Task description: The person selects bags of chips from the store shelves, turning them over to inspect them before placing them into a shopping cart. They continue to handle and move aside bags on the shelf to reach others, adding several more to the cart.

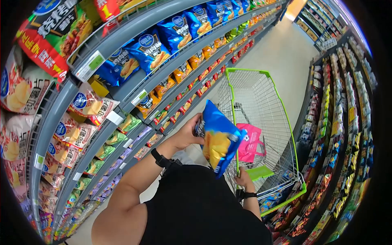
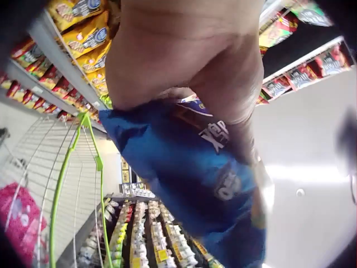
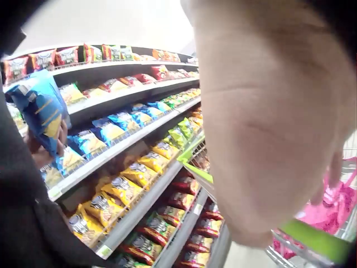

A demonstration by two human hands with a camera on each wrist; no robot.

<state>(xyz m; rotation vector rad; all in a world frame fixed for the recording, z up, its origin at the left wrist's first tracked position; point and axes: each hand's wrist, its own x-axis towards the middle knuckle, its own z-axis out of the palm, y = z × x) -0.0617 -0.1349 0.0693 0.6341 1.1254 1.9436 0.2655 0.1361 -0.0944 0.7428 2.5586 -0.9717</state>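
Snack shelves [image 1: 147, 52] flank both sides. Nearest, fingers of the left hand [image 1: 188, 133] grip a blue chip bag [image 1: 218, 139], partly hiding the cart [image 1: 260, 173]; those of the right hand [image 1: 244, 179] curl round the cart's near end. Inside lies a pink bag [image 1: 249, 143]; beyond, pale floor [image 1: 271, 49] stretches.

Chip bag [image 1: 220, 143]: blue, golden-yellow chip picture, white lettering. Shopping cart [image 1: 249, 71]: silver wire, lime-green trim. Tote bag [image 1: 247, 145]: bright pink, white print. Sleeveless top [image 1: 200, 208]: plain black. Wrist strap [image 1: 160, 159]: black. Shelf edge [image 1: 107, 45]: grey.
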